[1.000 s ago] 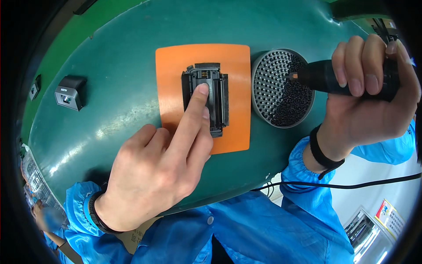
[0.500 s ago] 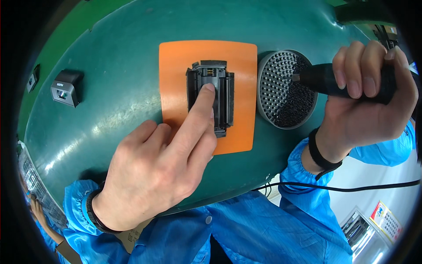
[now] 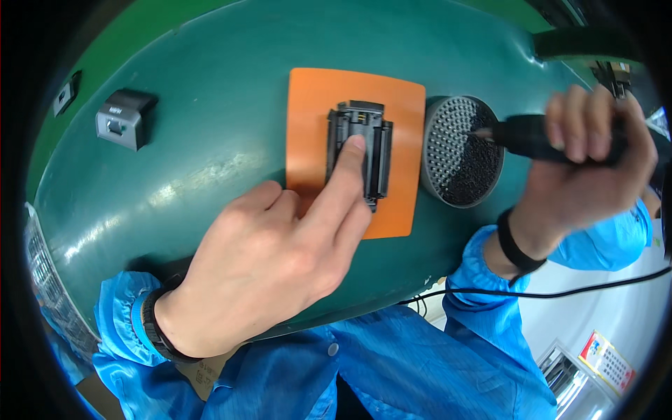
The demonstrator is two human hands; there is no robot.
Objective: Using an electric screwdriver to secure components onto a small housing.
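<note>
A black plastic housing (image 3: 382,150), long and open-topped with small gold contacts at its far end, lies on an orange mat (image 3: 308,91). My left hand (image 3: 276,252) reaches over its near left side, index fingertip pressed into the housing and the other fingers bent along it; the thumb is hidden. My right hand (image 3: 588,161), slightly blurred, is wrapped round a black electric screwdriver (image 3: 521,136). The screwdriver points left, its tip over a round grey screw tray (image 3: 428,171). Small dark screws (image 3: 470,168) are heaped in the tray's right part, and studs or holes cover its left.
A grey-black device casing (image 3: 126,119) stands at the far left of the green table (image 3: 231,91), and a similar casing (image 3: 66,94) sits beyond it. A black cable (image 3: 560,290) runs across at lower right. A clear plastic tray (image 3: 52,280) borders the left edge.
The view has shifted slightly, so the mat, housing and tray appear further right. My left index finger stays on the housing. The screwdriver tip remains over the tray, my right hand now blurred by motion.
</note>
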